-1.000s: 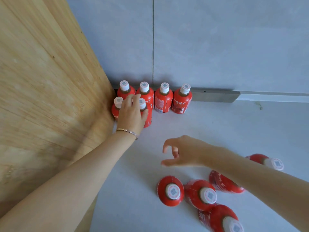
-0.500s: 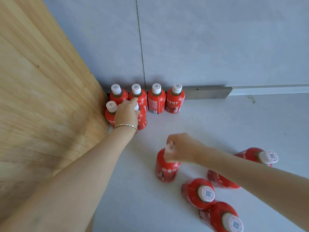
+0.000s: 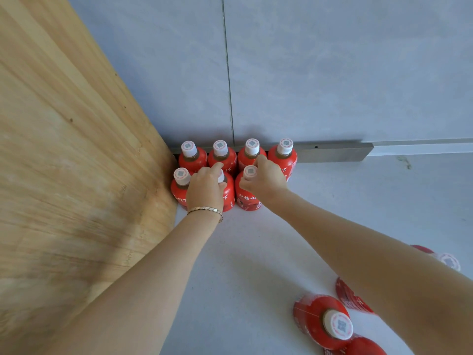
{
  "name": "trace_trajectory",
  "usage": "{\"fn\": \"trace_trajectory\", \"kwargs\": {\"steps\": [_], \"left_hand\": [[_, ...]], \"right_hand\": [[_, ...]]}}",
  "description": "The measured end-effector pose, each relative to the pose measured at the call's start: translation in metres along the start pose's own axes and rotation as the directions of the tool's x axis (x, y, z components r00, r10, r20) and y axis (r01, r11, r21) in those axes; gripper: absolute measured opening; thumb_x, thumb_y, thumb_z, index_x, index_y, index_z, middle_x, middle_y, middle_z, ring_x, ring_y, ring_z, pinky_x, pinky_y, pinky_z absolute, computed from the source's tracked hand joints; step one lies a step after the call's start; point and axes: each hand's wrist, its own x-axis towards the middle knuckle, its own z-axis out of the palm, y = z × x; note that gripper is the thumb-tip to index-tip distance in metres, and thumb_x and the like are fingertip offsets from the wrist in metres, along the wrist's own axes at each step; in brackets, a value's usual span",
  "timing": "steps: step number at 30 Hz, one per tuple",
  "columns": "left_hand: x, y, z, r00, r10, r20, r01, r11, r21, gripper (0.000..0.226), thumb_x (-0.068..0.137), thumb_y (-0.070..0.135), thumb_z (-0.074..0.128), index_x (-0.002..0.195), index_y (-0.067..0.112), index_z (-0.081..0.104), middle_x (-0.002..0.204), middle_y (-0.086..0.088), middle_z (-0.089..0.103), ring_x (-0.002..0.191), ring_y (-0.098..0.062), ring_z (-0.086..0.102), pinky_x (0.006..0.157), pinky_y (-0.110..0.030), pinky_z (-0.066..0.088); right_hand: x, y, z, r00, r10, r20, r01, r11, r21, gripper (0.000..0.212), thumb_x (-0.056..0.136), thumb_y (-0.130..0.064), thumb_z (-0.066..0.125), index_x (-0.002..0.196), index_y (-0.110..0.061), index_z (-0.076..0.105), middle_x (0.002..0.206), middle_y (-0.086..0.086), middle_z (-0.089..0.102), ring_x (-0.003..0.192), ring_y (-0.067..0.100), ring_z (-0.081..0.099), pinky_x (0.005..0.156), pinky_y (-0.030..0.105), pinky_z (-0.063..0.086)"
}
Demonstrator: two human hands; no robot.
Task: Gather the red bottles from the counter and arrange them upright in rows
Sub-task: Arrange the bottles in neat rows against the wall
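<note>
Several red bottles with white caps stand upright in the corner: a back row along the wall (image 3: pixel 192 156) and a front row starting at the wooden panel (image 3: pixel 179 187). My left hand (image 3: pixel 204 189) grips the top of the second front-row bottle (image 3: pixel 228 197). My right hand (image 3: pixel 265 179) holds the neck of the third front-row bottle (image 3: pixel 247 198), which stands on the counter beside it. More red bottles lie on their sides near me at the lower right (image 3: pixel 323 321), partly hidden by my right forearm.
A tall wooden panel (image 3: pixel 76 162) closes the left side. The grey wall (image 3: pixel 332 73) with a metal strip (image 3: pixel 332 151) runs along the back. The pale counter (image 3: pixel 371 201) stretches to the right of the rows.
My right hand carried a bottle from the near counter up to the corner and stood it third in the front row. My left hand stayed on the second front-row bottle.
</note>
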Motion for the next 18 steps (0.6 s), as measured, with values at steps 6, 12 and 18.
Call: {"fn": "trace_trajectory", "kwargs": {"steps": [6, 12, 18], "left_hand": [[-0.004, 0.002, 0.005, 1.0, 0.004, 0.001, -0.004, 0.999, 0.044, 0.049, 0.09, 0.007, 0.056, 0.136, 0.014, 0.042, 0.121, -0.019, 0.055, 0.114, -0.037, 0.051, 0.096, -0.044, 0.045], [-0.023, 0.023, 0.016, 0.98, 0.148, -0.135, -0.127, 0.98, 0.151, 0.064, 0.073, 0.007, 0.071, 0.131, -0.002, 0.045, 0.133, -0.029, 0.044, 0.12, -0.046, 0.043, 0.107, -0.051, 0.034], [-0.026, 0.062, 0.023, 0.982, 0.171, 0.081, -0.179, 0.979, 0.095, 0.064, 0.082, 0.017, 0.064, 0.135, -0.002, 0.035, 0.136, -0.025, 0.038, 0.123, -0.042, 0.039, 0.107, -0.044, 0.033]], "right_hand": [[-0.031, 0.018, -0.045, 0.945, -0.123, 0.303, 0.139, 0.99, -0.031, 0.07, 0.083, -0.016, 0.068, 0.139, -0.01, 0.028, 0.127, 0.014, 0.054, 0.111, 0.026, 0.055, 0.085, 0.027, 0.042], [-0.095, 0.066, -0.13, 0.911, -0.053, 0.409, 0.192, 0.932, -0.307, 0.038, 0.088, -0.024, 0.061, 0.124, -0.02, 0.052, 0.11, 0.002, 0.067, 0.09, 0.013, 0.058, 0.097, 0.032, 0.048], [-0.171, 0.113, -0.17, 0.848, 0.187, 0.496, 0.193, 0.763, -0.617, 0.045, 0.077, -0.052, 0.059, 0.115, -0.031, 0.048, 0.102, -0.004, 0.063, 0.093, 0.018, 0.06, 0.083, 0.03, 0.05]]}}
